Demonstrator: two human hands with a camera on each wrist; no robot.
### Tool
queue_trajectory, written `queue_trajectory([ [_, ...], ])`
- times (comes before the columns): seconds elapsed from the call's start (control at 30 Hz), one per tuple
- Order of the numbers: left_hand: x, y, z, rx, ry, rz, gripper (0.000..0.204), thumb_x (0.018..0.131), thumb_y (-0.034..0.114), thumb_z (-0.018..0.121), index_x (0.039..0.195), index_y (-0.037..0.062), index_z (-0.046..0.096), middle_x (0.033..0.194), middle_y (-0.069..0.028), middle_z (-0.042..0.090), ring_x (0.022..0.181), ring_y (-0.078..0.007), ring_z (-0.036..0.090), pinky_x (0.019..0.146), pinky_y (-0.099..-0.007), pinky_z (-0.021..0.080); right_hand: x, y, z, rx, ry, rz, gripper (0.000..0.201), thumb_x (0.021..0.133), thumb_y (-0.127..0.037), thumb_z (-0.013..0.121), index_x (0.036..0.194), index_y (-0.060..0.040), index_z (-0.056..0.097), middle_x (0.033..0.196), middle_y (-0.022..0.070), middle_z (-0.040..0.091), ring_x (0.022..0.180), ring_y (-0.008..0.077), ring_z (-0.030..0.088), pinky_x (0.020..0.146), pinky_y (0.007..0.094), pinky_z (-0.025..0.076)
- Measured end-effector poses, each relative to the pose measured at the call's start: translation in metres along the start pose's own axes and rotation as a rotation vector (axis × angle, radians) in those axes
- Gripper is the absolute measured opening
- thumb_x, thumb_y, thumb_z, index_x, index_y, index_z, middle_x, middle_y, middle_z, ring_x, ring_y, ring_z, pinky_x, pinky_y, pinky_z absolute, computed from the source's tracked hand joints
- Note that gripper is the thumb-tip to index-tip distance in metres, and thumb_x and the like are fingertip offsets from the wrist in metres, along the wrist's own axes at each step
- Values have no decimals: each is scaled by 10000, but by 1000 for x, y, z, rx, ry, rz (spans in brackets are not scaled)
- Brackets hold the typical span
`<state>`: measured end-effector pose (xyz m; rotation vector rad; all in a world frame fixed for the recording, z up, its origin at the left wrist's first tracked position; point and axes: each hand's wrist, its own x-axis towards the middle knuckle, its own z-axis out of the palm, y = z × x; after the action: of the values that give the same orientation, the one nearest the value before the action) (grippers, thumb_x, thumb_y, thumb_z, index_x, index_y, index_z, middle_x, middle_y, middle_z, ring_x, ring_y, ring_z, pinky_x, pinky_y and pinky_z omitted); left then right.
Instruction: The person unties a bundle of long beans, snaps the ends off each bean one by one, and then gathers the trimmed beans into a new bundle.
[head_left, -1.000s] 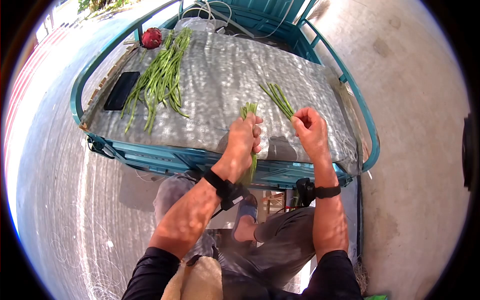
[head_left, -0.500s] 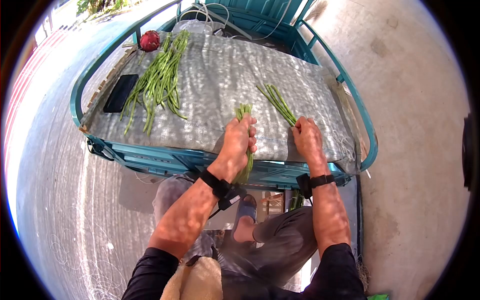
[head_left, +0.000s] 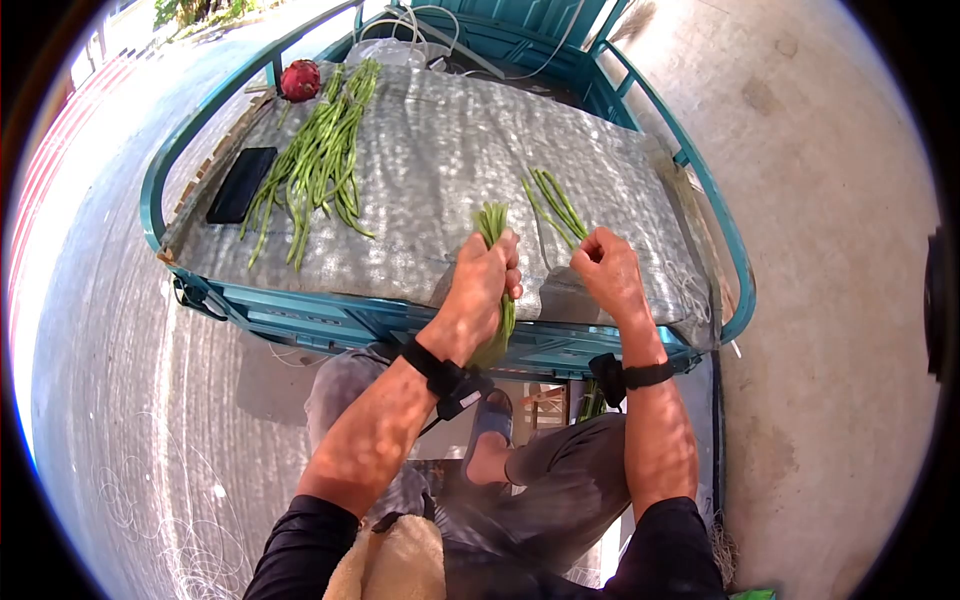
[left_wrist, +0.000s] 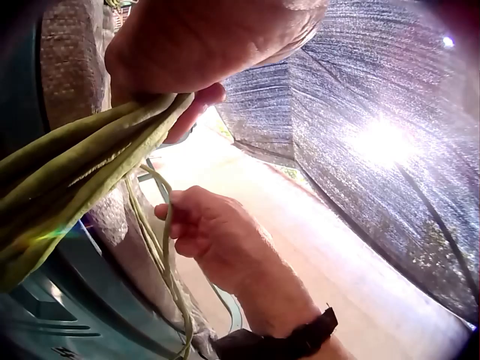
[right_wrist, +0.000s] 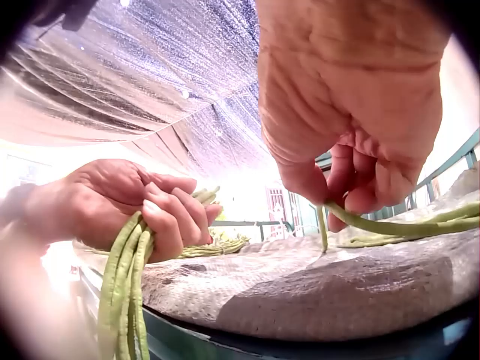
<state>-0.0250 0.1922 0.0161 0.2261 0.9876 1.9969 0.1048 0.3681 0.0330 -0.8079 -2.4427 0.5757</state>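
Note:
The left hand (head_left: 483, 288) grips a bundle of long green beans (head_left: 492, 221) near the front edge of the grey cloth; in the right wrist view the bundle (right_wrist: 125, 292) hangs below the curled fingers. To its right, the right hand (head_left: 613, 277) pinches the near end of a bean from a few loose beans (head_left: 558, 206) lying on the cloth. The pinched bean (right_wrist: 405, 226) shows between thumb and fingers in the right wrist view. A larger pile of beans (head_left: 325, 150) lies at the back left.
Left of the pile lies a black phone (head_left: 242, 186), with a red dragon fruit (head_left: 300, 81) behind it. The grey cloth (head_left: 440, 140) covers a teal cart bed with a raised rail (head_left: 705, 205). Plastic bags (head_left: 392, 50) and white cables sit at the back.
The right hand first dipped toward the front edge and now sits slightly left of its earlier place. The loose beans near it have shifted and spread apart. The left hand has barely moved.

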Motion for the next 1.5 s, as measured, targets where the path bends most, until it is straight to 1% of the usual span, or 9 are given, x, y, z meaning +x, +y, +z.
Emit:
queue_trajectory([
  [0.13, 0, 0, -3, -25, -54, 8, 193, 1109, 237, 591, 1115, 49, 547, 867, 1, 493, 656, -102, 480, 576, -284, 455, 1, -6, -2, 292, -125, 48, 115, 901, -106, 683, 960, -8, 698, 794, 54, 729, 617, 100, 603, 538, 274, 448],
  [0.33, 7, -1, -13, 40, 15, -12, 169, 1124, 246, 557, 1051, 96, 531, 871, -16, 572, 683, -132, 568, 603, -301, 472, -7, -15, -8, 692, -465, 458, 198, 986, -208, 715, 962, -11, 702, 740, -9, 635, 567, 39, 482, 477, 244, 357],
  [0.43, 6, 0, -12, 45, 16, -24, 173, 1133, 249, 531, 1068, 89, 538, 879, -28, 603, 706, -144, 610, 602, -306, 476, -6, -22, -13, 859, -518, 477, 186, 1048, -202, 667, 1053, -18, 697, 793, -19, 611, 510, 12, 403, 439, 215, 299],
  [0.53, 5, 1, -8, 50, 37, -32, 179, 1135, 252, 522, 1088, 82, 552, 895, -37, 619, 714, -153, 628, 604, -309, 480, -12, -49, -16, 957, -299, 391, 174, 1054, -193, 661, 1037, -23, 692, 800, -20, 604, 517, 1, 402, 443, 203, 293],
  [0.77, 6, -1, -7, -54, 43, -11, 182, 1128, 253, 523, 1121, 75, 563, 920, -59, 653, 721, -176, 643, 599, -311, 495, -25, -92, -22, 686, -327, -17, 148, 1004, -166, 710, 995, -24, 670, 849, -9, 652, 639, 19, 512, 550, 211, 396],
  [0.9, 4, 1, -5, -162, 58, -9, 176, 1124, 246, 532, 1123, 74, 565, 929, -66, 670, 746, -188, 665, 590, -297, 490, -28, -68, -5, 556, -558, -6, 154, 959, -149, 726, 975, -3, 677, 812, 3, 676, 743, 58, 582, 656, 261, 474],
  [1.03, 3, 0, -9, -99, 47, 5, 161, 1118, 234, 547, 1123, 74, 568, 959, -76, 684, 804, -196, 705, 589, -292, 488, -30, -75, -17, 208, -629, -147, 193, 873, -145, 706, 924, 38, 676, 807, 166, 699, 753, 303, 695, 725, 431, 544],
  [1.13, 7, -2, -12, -58, 18, 24, 156, 1118, 227, 544, 1129, 73, 569, 977, -77, 689, 836, -195, 722, 585, -287, 484, -28, -68, -20, 133, -661, -101, 205, 856, -161, 701, 931, 30, 695, 851, 199, 728, 821, 364, 717, 758, 461, 553],
  [1.5, 5, 1, -13, -69, -6, 88, 179, 1115, 235, 571, 1185, 71, 579, 961, -34, 649, 802, -167, 685, 588, -268, 469, -28, -62, -22, 15, -717, -179, 259, 902, -189, 755, 1028, 30, 699, 845, 158, 732, 789, 221, 713, 711, 387, 555],
])
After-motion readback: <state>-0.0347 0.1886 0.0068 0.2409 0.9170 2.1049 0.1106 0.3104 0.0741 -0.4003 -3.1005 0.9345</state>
